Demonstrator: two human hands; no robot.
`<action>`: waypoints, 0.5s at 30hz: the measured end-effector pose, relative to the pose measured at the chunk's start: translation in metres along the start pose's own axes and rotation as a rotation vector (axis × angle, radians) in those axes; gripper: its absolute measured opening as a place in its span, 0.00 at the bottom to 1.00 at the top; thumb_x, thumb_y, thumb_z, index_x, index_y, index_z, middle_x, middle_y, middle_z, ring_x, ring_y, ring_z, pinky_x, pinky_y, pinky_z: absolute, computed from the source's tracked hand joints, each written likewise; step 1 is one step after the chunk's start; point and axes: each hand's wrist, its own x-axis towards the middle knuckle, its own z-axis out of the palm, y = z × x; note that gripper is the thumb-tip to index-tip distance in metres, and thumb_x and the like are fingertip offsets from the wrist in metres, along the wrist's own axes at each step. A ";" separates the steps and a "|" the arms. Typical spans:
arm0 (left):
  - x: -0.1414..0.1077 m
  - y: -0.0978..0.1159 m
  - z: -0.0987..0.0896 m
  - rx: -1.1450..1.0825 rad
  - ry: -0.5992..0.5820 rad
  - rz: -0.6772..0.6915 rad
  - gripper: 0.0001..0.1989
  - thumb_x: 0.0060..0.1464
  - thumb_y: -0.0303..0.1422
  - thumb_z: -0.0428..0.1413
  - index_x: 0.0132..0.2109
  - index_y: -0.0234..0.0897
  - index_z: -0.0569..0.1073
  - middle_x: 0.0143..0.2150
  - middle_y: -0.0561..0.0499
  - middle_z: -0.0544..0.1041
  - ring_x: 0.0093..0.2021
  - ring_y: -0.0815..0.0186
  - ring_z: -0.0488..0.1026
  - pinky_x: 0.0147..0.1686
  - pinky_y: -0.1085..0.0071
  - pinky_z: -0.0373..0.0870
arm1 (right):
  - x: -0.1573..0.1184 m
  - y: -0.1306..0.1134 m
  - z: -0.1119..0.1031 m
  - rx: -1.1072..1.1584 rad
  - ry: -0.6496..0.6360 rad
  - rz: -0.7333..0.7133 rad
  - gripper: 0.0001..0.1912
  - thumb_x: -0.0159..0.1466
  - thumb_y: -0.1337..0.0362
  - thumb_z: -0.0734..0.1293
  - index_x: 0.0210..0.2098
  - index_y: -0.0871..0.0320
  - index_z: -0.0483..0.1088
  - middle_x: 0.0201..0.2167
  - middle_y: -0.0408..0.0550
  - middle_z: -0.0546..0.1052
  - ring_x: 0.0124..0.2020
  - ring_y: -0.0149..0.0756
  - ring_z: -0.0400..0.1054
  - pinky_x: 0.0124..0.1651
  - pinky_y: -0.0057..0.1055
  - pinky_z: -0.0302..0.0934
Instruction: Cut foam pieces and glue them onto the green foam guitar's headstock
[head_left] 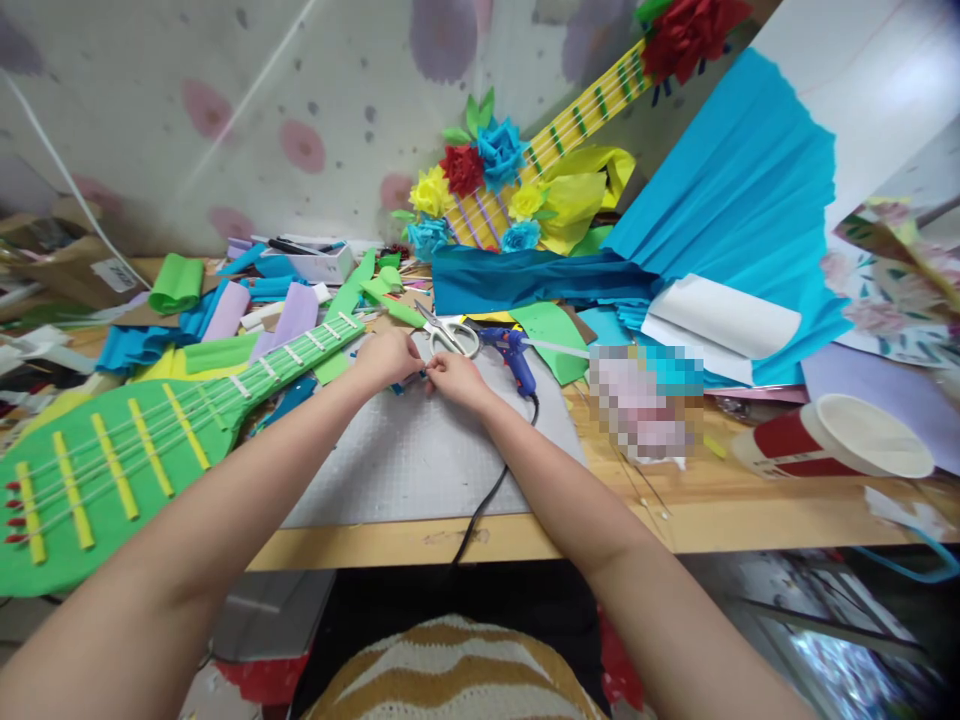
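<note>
My left hand (388, 358) and my right hand (456, 381) meet over the grey cutting mat (442, 475), fingertips pinched close together. Between them shows a small strip of blue paper (409, 382), mostly covered by the fingers. White-handled scissors (455, 337) lie just beyond my right hand. To the right of that hand rests a blue glue gun (515, 358) with a white glue stick at its back and a black cord trailing over the table edge. A green paper guitar (127, 460) with yellow strips and white strings lies left of my left hand.
A yellow paper guitar (589, 110) with paper flowers leans at the back. Blue crepe paper (742, 200) spreads at the right, near a red-and-white paper cup (817, 440). Rolled coloured paper (176, 283) clutters the back left. The wooden table's front edge (390, 545) runs below my forearms.
</note>
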 end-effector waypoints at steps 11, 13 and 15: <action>0.000 -0.005 -0.008 -0.043 -0.015 0.047 0.13 0.44 0.39 0.53 0.32 0.38 0.78 0.26 0.48 0.77 0.28 0.66 0.71 0.26 0.74 0.62 | 0.008 0.011 0.008 0.270 -0.028 0.008 0.04 0.53 0.71 0.60 0.24 0.59 0.66 0.19 0.41 0.75 0.22 0.25 0.67 0.30 0.22 0.61; -0.001 -0.008 -0.010 -0.071 -0.059 0.045 0.14 0.45 0.40 0.53 0.34 0.38 0.78 0.24 0.49 0.76 0.25 0.68 0.69 0.25 0.75 0.61 | 0.007 0.013 0.008 0.235 -0.016 -0.013 0.03 0.54 0.70 0.61 0.25 0.59 0.66 0.20 0.41 0.75 0.23 0.25 0.67 0.30 0.22 0.61; -0.001 -0.010 -0.010 -0.102 -0.087 0.039 0.14 0.45 0.40 0.52 0.35 0.38 0.78 0.23 0.50 0.75 0.23 0.69 0.68 0.23 0.74 0.60 | 0.007 0.016 0.008 0.220 -0.010 -0.039 0.03 0.54 0.69 0.61 0.25 0.59 0.66 0.20 0.41 0.75 0.23 0.25 0.67 0.30 0.22 0.61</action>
